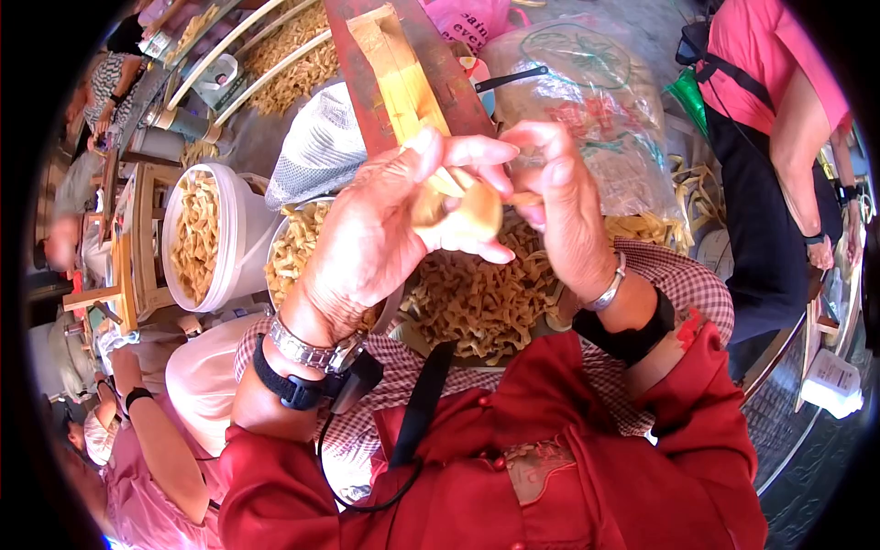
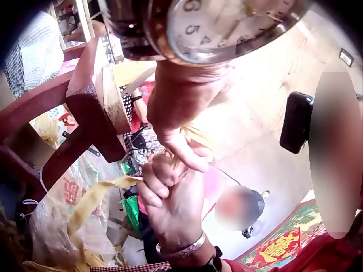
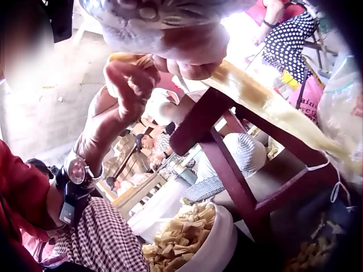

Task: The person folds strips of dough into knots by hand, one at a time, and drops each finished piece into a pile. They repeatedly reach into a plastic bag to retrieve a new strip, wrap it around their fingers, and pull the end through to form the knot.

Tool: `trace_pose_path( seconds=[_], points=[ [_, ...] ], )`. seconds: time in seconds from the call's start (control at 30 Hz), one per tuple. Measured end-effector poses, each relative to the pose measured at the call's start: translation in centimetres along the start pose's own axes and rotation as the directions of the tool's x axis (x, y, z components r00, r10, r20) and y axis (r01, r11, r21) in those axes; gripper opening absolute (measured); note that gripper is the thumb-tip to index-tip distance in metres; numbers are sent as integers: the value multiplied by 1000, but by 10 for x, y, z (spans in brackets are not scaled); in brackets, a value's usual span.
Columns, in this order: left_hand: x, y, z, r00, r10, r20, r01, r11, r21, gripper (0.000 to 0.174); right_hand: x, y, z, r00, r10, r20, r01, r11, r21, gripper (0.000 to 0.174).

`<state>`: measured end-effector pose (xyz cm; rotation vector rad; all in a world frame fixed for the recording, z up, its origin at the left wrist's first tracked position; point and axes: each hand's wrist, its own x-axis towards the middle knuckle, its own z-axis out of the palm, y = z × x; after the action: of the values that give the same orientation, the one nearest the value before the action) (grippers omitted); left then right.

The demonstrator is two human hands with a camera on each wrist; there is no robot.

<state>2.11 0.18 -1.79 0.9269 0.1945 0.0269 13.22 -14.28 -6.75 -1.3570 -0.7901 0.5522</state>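
Both hands are raised in front of the chest, working a pale yellow strip that looks like tofu skin. My left hand, palm turned up, pinches a folded part of it between thumb and fingers. Close on its right, my right hand grips the strip with curled fingers. In the left wrist view a long loose end of the strip hangs from the right fist. Below the hands lies a heap of small knotted pieces. The fingers partly hide the fold.
Flat yellow strips lie on a dark red wooden bench ahead. White buckets of knotted pieces stand at the left. A large clear plastic bag sits at the right. Other people are at both sides, one in a pink top.
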Motion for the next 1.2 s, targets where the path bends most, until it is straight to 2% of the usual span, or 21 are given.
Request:
trace_pose_path(
  seconds=[0.07,0.17,0.2,0.3,0.33,0.43,0.47,0.57,0.6,0.7,0.73,0.8,0.9,0.93,1.0,1.03,1.1,1.2],
  points=[
    [-2,4,-2,999,11,-31,-12,1000,-18,51,1,3,-11,1000,0,-28,-2,998,-58,42],
    [-3,13,-21,995,85,57,-80,993,-91,50,4,10,-27,989,7,-146,-20,996,-92,38],
    [-7,17,-13,994,100,-48,-104,990,-91,50,5,10,-31,994,-3,-111,-2,999,-48,37],
    [-12,20,-12,986,134,-101,-128,990,62,51,6,8,-29,986,138,95,-117,974,-195,34],
    [-12,22,-14,985,152,-87,-143,985,100,50,6,3,-28,937,279,209,-265,960,-93,32],
    [-14,24,-12,978,170,-120,-148,973,175,49,8,4,-3,906,243,347,-276,960,48,33],
    [-11,21,-3,958,181,-222,-124,961,247,52,10,1,-1,887,257,383,-289,957,27,34],
    [-13,17,-7,962,166,-216,-28,849,527,58,13,4,-2,882,258,394,-259,964,-52,33],
    [-12,13,-8,951,176,-255,-5,832,555,49,13,6,2,915,212,342,-208,977,-50,33],
    [-12,14,-10,949,86,-302,115,800,589,37,14,8,2,913,223,341,-194,974,-117,33],
    [-12,12,-6,942,106,-319,75,860,505,27,13,6,4,917,223,331,-204,975,-93,32],
    [-11,11,-6,940,98,-328,80,869,489,25,13,-1,9,924,225,311,-223,974,-42,31],
    [-11,11,-6,927,109,-358,71,888,454,22,18,-11,4,851,354,388,-346,934,-93,30],
    [-10,11,-6,921,115,-372,66,895,441,21,18,-12,2,883,292,368,-269,956,-113,30],
    [-13,22,-20,927,188,-325,-57,926,374,19,19,-14,-1,929,152,338,-105,983,-154,31],
    [-13,29,-23,925,230,-302,-121,933,340,18,22,-18,-4,932,89,352,-24,983,-185,31],
    [-13,35,-22,908,263,-325,-152,932,329,13,29,-25,-9,926,-44,375,145,958,-246,32],
    [-7,39,-23,882,321,-344,-206,921,331,12,49,-32,-10,927,-132,351,257,905,-340,31]
  ],
)
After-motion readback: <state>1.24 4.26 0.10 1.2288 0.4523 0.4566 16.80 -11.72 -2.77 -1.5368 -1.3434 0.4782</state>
